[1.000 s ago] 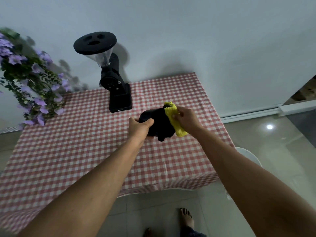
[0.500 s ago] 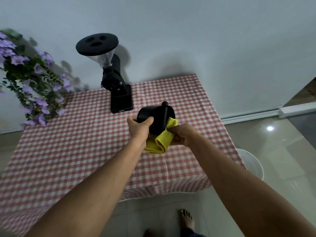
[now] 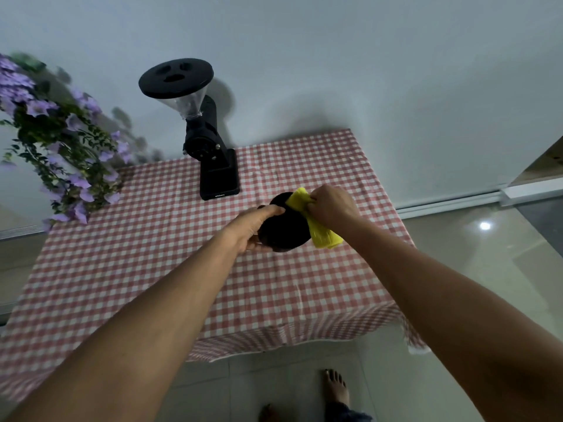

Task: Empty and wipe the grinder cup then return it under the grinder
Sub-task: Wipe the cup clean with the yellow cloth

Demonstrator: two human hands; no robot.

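Grinder cup (image 3: 285, 231) held above table (image 3: 152, 269), toward far right corner, between both hands. Left hand (image 3: 253, 228) clamps cup's left side; right hand (image 3: 330, 205) pinches yellow cloth (image 3: 320, 236) against its right. Grinder (image 3: 210, 147) stands beyond, far-left of cup. Cup's axis unclear.

Both arms are bare, no sleeves, watch or rings on the left hand (image 3: 253, 228) or right hand (image 3: 330, 205). Feet (image 3: 335, 389) bare, dark-painted toenails, dark trouser hem.
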